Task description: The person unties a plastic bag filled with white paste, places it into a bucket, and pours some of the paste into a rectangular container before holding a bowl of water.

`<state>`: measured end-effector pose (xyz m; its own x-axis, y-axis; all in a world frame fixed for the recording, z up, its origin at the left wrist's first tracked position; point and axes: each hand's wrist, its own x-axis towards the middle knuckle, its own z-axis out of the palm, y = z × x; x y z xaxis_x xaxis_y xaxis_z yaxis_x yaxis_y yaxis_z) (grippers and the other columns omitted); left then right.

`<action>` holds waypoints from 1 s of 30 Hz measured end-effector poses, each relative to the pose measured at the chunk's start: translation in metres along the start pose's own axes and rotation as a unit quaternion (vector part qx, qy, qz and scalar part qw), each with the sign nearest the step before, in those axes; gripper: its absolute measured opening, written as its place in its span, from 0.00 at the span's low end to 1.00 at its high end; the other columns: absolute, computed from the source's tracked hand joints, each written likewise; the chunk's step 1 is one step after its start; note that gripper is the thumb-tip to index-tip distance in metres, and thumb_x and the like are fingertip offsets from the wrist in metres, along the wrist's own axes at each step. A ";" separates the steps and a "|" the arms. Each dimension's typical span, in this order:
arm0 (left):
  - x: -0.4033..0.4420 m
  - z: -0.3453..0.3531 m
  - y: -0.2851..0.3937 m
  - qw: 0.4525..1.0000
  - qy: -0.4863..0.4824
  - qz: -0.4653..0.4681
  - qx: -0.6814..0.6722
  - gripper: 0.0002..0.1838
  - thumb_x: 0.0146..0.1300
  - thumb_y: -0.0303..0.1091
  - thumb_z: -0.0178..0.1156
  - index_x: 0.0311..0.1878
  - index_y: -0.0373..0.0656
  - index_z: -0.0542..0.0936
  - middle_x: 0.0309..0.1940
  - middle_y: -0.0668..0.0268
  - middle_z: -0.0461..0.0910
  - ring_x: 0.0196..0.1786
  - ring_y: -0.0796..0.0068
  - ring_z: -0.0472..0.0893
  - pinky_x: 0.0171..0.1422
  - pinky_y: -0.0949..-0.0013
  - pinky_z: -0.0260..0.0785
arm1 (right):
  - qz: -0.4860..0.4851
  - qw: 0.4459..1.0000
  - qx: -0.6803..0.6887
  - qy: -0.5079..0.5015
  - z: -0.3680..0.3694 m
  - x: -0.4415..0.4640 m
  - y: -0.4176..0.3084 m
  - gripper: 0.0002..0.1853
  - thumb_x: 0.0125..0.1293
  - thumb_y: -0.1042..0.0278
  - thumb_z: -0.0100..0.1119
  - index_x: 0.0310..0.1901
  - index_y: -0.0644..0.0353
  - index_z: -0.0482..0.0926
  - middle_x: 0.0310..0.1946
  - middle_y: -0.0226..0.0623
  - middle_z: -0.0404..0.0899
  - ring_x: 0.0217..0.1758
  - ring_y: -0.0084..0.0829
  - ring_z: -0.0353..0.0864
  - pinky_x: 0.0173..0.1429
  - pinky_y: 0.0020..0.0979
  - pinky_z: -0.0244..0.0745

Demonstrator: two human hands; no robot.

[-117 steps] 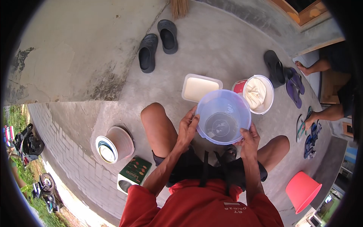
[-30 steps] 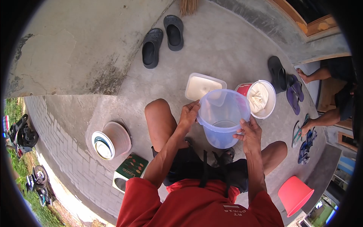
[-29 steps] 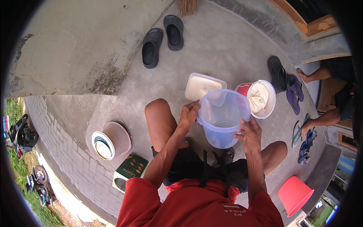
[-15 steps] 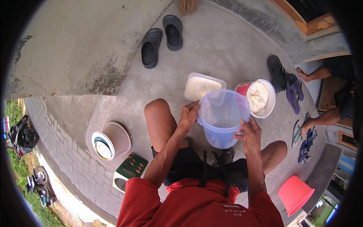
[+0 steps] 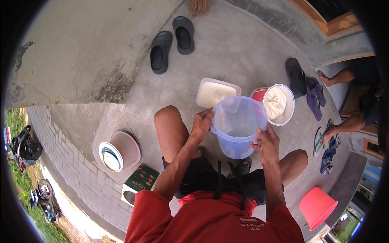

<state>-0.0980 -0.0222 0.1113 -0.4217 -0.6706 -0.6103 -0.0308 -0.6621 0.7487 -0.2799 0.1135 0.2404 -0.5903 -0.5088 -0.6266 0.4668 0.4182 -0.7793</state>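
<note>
A clear bluish plastic bucket [image 5: 235, 146] is held between my hands, above the floor and tilted so that I look into it; nothing shows inside. My left hand [image 5: 201, 123] grips its rim on the left side. On the right side of the rim, my right hand [image 5: 267, 141] pinches the edge with thumb and fingers. Just beyond the bucket sits a translucent rectangular tub [image 5: 216, 92] with pale contents, partly covered by the bucket's rim. Close to its right stands a white and red bucket [image 5: 288, 111] with a cream-coloured cloth or bag [image 5: 275, 103] in it.
Dark clogs [image 5: 161, 52] lie at the far left, and sandals [image 5: 314, 101] at the right near another person's legs [image 5: 344, 77]. A pot-like container [image 5: 125, 150] and a green box [image 5: 142, 178] are left of me. A red bucket [image 5: 316, 208] lies at lower right.
Both hands keep the same grip on the clear bucket. The whole view has shifted very slightly; nothing else has visibly moved.
</note>
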 end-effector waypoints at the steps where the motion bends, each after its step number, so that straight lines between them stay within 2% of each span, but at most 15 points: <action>1: 0.001 0.000 -0.001 1.000 -0.001 0.000 0.001 0.25 0.71 0.41 0.57 0.63 0.32 0.76 0.26 0.68 0.81 0.20 0.84 0.74 0.22 0.77 0.65 | 0.000 1.000 0.001 0.000 0.000 0.000 0.000 0.31 0.65 0.70 0.67 0.69 0.59 0.69 0.28 0.22 0.69 0.28 0.17 0.78 0.26 0.26 0.86; 7: 0.002 -0.002 -0.003 1.000 -0.007 -0.001 -0.001 0.24 0.71 0.41 0.57 0.62 0.32 0.77 0.26 0.68 0.82 0.21 0.84 0.75 0.22 0.77 0.66 | -0.002 1.000 0.002 -0.003 -0.001 0.001 0.001 0.30 0.65 0.70 0.67 0.69 0.58 0.69 0.29 0.23 0.68 0.28 0.17 0.78 0.26 0.26 0.86; 10: 0.002 0.001 -0.002 1.000 -0.006 -0.003 -0.009 0.25 0.70 0.40 0.57 0.63 0.32 0.76 0.25 0.68 0.80 0.20 0.82 0.72 0.22 0.75 0.64 | 0.003 1.000 0.000 -0.001 -0.002 0.001 0.001 0.30 0.65 0.70 0.67 0.69 0.58 0.70 0.29 0.23 0.68 0.28 0.17 0.78 0.26 0.26 0.86; 12: 0.001 0.002 -0.002 1.000 0.001 0.000 -0.007 0.25 0.70 0.40 0.57 0.63 0.31 0.76 0.25 0.68 0.80 0.20 0.82 0.72 0.22 0.75 0.63 | -0.012 1.000 -0.012 -0.003 -0.004 0.001 0.003 0.26 0.67 0.66 0.66 0.65 0.61 0.72 0.31 0.25 0.75 0.29 0.16 0.77 0.27 0.25 0.85; 13: 0.001 0.002 -0.002 1.000 0.001 0.000 -0.007 0.25 0.70 0.40 0.57 0.63 0.31 0.76 0.25 0.68 0.80 0.20 0.82 0.72 0.22 0.75 0.63 | -0.012 1.000 -0.012 -0.003 -0.004 0.002 0.003 0.26 0.67 0.66 0.66 0.65 0.61 0.72 0.31 0.25 0.75 0.29 0.16 0.77 0.27 0.25 0.85; 15: 0.000 0.003 -0.001 1.000 -0.006 0.004 -0.017 0.25 0.70 0.39 0.56 0.63 0.30 0.76 0.25 0.68 0.80 0.20 0.82 0.72 0.22 0.75 0.63 | 0.002 1.000 0.007 -0.003 -0.005 0.003 0.004 0.31 0.64 0.69 0.68 0.69 0.59 0.69 0.29 0.23 0.68 0.28 0.18 0.78 0.26 0.26 0.86; 16: -0.001 0.003 0.000 1.000 -0.006 0.004 -0.016 0.25 0.70 0.39 0.56 0.63 0.30 0.76 0.25 0.68 0.80 0.20 0.82 0.72 0.22 0.75 0.63 | 0.002 1.000 0.008 -0.003 -0.005 0.002 0.003 0.31 0.64 0.69 0.68 0.69 0.59 0.69 0.29 0.23 0.68 0.28 0.18 0.78 0.26 0.26 0.86; 18: -0.004 0.004 0.003 1.000 -0.010 0.004 -0.009 0.25 0.71 0.39 0.55 0.63 0.28 0.75 0.25 0.68 0.80 0.20 0.83 0.72 0.22 0.75 0.63 | -0.006 1.000 -0.009 0.005 -0.004 -0.001 0.001 0.27 0.67 0.66 0.66 0.65 0.61 0.72 0.32 0.25 0.76 0.28 0.16 0.77 0.27 0.25 0.84; 24: -0.024 0.011 0.014 0.999 -0.015 0.036 0.028 0.24 0.73 0.37 0.54 0.65 0.31 0.74 0.26 0.68 0.79 0.21 0.83 0.72 0.25 0.76 0.64 | -0.010 1.000 0.003 -0.021 -0.021 -0.003 0.013 0.29 0.67 0.64 0.64 0.68 0.60 0.69 0.35 0.27 0.79 0.29 0.17 0.79 0.29 0.24 0.84; 28: -0.035 0.014 0.016 0.998 -0.035 0.036 0.035 0.24 0.72 0.36 0.55 0.66 0.32 0.73 0.25 0.68 0.78 0.21 0.83 0.72 0.25 0.76 0.64 | 0.000 0.999 0.044 -0.014 -0.033 -0.006 0.023 0.34 0.65 0.67 0.66 0.71 0.61 0.66 0.34 0.27 0.76 0.26 0.18 0.78 0.28 0.25 0.84; 30: -0.040 0.015 0.017 0.995 -0.032 0.028 0.089 0.24 0.70 0.34 0.58 0.65 0.30 0.73 0.24 0.69 0.77 0.22 0.82 0.74 0.26 0.76 0.66 | 0.007 0.998 0.052 -0.021 -0.039 -0.008 0.027 0.33 0.66 0.66 0.65 0.71 0.60 0.66 0.36 0.28 0.80 0.27 0.18 0.79 0.30 0.24 0.83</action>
<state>-0.0951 -0.0011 0.1523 -0.4836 -0.6783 -0.5532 -0.1641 -0.5505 0.8185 -0.2882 0.1580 0.2244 -0.5562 -0.5352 -0.6357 0.5417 0.3466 -0.7658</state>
